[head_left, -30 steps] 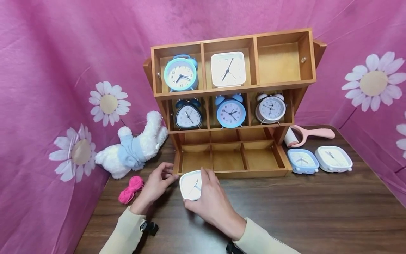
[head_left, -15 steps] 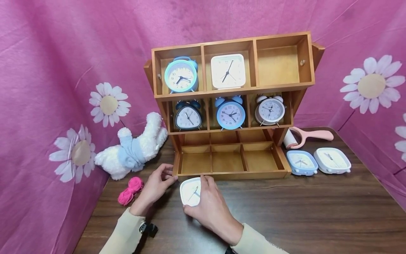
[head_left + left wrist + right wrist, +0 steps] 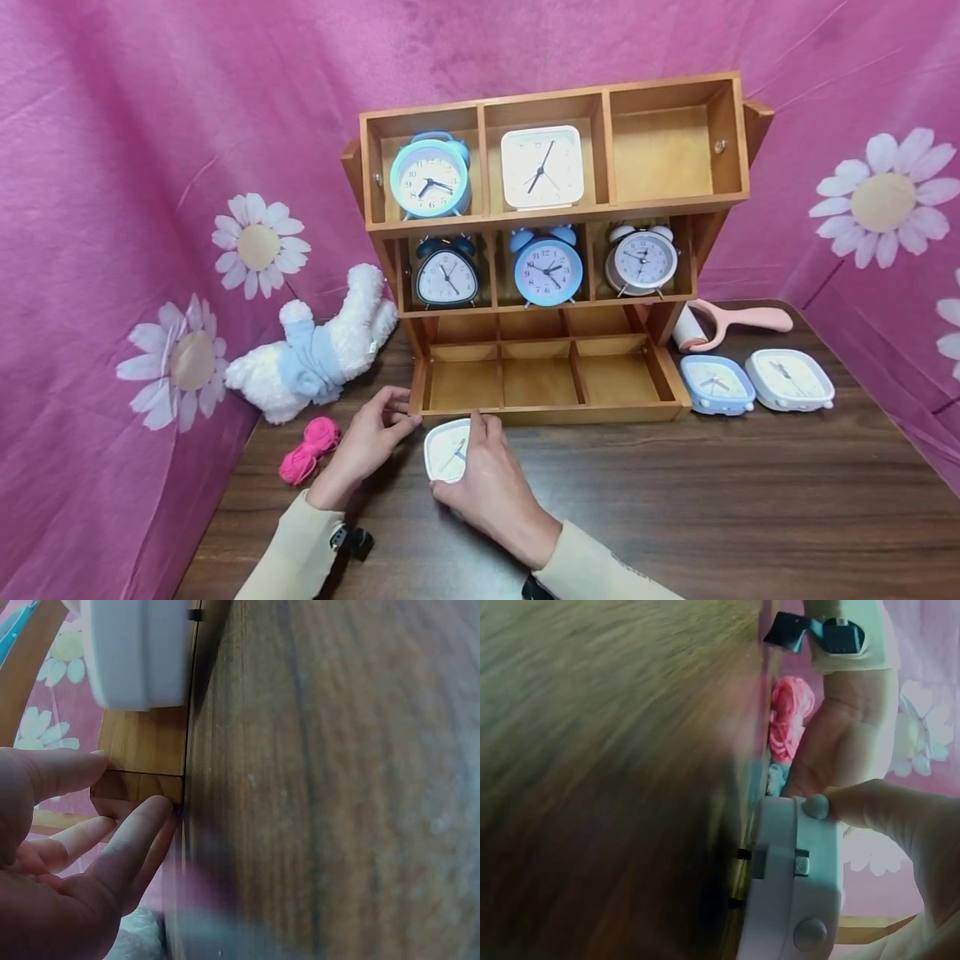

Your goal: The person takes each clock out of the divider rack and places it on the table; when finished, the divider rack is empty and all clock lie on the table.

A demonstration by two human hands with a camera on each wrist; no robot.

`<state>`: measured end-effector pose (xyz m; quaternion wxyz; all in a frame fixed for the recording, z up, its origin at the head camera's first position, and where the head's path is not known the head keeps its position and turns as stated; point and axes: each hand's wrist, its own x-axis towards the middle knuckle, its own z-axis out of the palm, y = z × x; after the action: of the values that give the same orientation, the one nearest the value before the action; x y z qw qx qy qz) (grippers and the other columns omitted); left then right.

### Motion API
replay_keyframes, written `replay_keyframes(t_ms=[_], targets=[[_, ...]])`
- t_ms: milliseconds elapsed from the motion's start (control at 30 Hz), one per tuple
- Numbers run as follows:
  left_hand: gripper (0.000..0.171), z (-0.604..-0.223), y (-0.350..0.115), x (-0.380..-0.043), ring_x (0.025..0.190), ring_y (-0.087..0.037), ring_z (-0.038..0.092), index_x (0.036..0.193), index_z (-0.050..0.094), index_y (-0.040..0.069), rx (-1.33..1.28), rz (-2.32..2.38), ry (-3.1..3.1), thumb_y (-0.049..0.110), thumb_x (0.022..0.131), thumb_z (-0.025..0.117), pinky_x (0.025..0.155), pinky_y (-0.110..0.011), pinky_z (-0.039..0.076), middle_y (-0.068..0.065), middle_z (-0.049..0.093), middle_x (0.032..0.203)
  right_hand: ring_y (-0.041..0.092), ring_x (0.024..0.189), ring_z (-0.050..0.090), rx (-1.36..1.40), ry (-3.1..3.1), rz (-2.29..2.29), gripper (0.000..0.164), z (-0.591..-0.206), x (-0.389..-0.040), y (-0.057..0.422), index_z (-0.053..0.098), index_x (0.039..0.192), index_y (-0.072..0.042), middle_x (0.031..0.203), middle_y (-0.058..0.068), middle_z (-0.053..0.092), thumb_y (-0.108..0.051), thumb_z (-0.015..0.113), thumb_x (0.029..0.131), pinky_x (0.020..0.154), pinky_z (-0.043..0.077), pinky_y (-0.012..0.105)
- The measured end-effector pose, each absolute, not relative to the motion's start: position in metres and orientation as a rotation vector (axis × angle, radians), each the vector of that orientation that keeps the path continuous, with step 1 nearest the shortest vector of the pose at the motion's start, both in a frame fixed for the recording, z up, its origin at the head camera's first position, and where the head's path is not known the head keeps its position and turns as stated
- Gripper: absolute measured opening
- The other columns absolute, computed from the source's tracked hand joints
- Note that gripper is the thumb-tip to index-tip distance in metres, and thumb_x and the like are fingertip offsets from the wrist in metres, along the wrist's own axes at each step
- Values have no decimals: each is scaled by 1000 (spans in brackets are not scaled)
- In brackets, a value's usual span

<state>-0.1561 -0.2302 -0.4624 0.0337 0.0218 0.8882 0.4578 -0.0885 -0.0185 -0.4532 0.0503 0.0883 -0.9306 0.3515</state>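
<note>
In the head view, my right hand (image 3: 498,487) grips a white square alarm clock (image 3: 446,454) by its edge, with the dial facing up. It is in front of the wooden shelf's left end, and the hand covers its right side. The right wrist view shows the thumb on the rim of this clock (image 3: 814,877), next to a round foot. My left hand (image 3: 375,437) touches the front left corner of the wooden shelf (image 3: 555,412). Its thumb and fairly straight fingers rest about that corner in the left wrist view.
Several clocks stand in the shelf's upper two rows. A blue clock (image 3: 716,383), a white clock (image 3: 789,379) and a pink-handled lint roller (image 3: 742,318) lie to the right. At left are a white plush toy (image 3: 315,358) and pink yarn (image 3: 309,450).
My right hand and the white alarm clock have shifted slightly down in the head view, toward me. The left hand stays at the shelf's corner.
</note>
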Motion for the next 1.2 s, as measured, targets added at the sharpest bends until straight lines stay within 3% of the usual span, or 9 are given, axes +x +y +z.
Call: replay_keyframes(t_ms=[500,633,900,1200], targets=[[38,-461,-229,-156,107,-25,77,139,67,6,49,1410,2729,12,104,79,91,-34,57,-17,79,124,46,112,73,216,-2860,1078,114,-455,-95,-15,49,153,17,141,32,59,-39,104,71,95,64,57],[38,-462,-229,-157,108,-24,77,140,67,7,27,1386,2734,12,104,79,91,-33,57,-16,78,124,46,112,75,234,-2839,1094,108,-453,-93,-12,51,153,16,144,31,59,-37,102,75,95,65,56],[38,-459,-229,-160,108,-25,77,140,67,6,54,1388,2745,12,104,79,90,-34,58,-16,78,125,46,121,75,245,-2759,1133,89,-444,-93,-1,60,149,9,146,25,65,-37,97,82,101,63,58],[38,-461,-229,-154,106,-22,77,139,67,5,43,1376,2740,15,104,80,86,-32,59,-15,78,124,46,147,61,284,-2758,1293,94,-427,-102,22,52,163,-2,164,22,58,-42,93,88,119,52,65]])
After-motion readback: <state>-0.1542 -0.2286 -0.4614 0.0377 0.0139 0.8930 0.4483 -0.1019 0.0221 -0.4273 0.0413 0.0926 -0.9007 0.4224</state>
